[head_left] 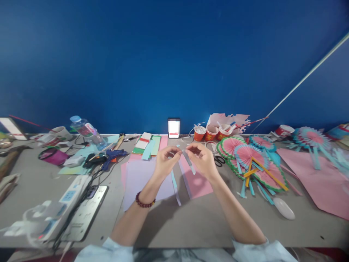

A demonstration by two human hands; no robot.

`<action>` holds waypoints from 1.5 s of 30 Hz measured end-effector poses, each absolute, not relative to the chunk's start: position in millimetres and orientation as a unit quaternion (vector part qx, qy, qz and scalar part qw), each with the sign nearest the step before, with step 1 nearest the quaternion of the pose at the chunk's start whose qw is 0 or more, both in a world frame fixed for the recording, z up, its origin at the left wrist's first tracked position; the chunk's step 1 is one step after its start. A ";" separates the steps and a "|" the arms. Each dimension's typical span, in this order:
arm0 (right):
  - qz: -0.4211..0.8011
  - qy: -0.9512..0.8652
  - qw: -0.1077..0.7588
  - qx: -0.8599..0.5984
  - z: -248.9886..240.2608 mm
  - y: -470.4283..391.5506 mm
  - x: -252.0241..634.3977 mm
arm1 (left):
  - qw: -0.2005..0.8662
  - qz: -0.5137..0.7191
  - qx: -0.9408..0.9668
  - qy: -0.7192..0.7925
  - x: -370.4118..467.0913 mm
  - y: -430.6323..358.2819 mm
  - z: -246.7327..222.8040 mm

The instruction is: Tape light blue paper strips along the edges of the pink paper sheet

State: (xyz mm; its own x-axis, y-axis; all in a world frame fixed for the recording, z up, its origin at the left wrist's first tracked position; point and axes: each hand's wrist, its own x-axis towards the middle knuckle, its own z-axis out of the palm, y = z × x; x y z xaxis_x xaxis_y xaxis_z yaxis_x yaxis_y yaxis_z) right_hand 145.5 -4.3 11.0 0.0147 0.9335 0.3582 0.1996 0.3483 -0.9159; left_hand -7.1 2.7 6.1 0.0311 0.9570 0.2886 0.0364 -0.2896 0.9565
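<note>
My left hand (169,160) is raised over the middle of the table, its thumb and fingertips pinched together; what lies between them is too small to make out. Beside it my right hand (200,158) pinches a narrow grey-blue paper strip (188,162) that hangs down from its fingertips. The two hands are close, with a small gap between them. Below them lie a lilac paper sheet (147,182) and a pink sheet (197,183). Another thin strip (175,187), light blue and lilac, lies along the lilac sheet's right side.
Pleated paper fans (251,156), scissors (219,161) and red paper cups (211,133) stand or lie to the right. Leftward are a glue gun (113,156), a bottle (88,133), a power strip (67,207) and a phone (85,214). A lit screen (173,128) stands by the blue wall.
</note>
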 end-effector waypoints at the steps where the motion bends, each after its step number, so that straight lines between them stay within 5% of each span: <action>1: 0.301 -0.628 0.548 -0.463 12.8 -6.3 144.8 | 0.417 0.556 0.577 0.429 -7.4 3.2 5.4; 4: 0.226 -0.667 0.544 -0.456 17.1 -10.5 143.6 | 0.413 0.561 0.572 0.433 -7.8 3.1 5.9; 29: 0.192 -0.703 0.518 -0.448 16.2 -12.6 143.8 | 0.270 0.533 0.694 0.403 -3.6 -9.2 16.3; 38: 0.330 -0.598 0.549 -0.483 15.1 -9.6 141.2 | 0.275 0.557 0.680 0.389 -1.4 -6.1 10.4; 45: 0.579 -0.379 0.632 -0.349 11.7 0.8 141.9 | 0.445 0.638 0.511 0.365 3.5 -1.2 2.4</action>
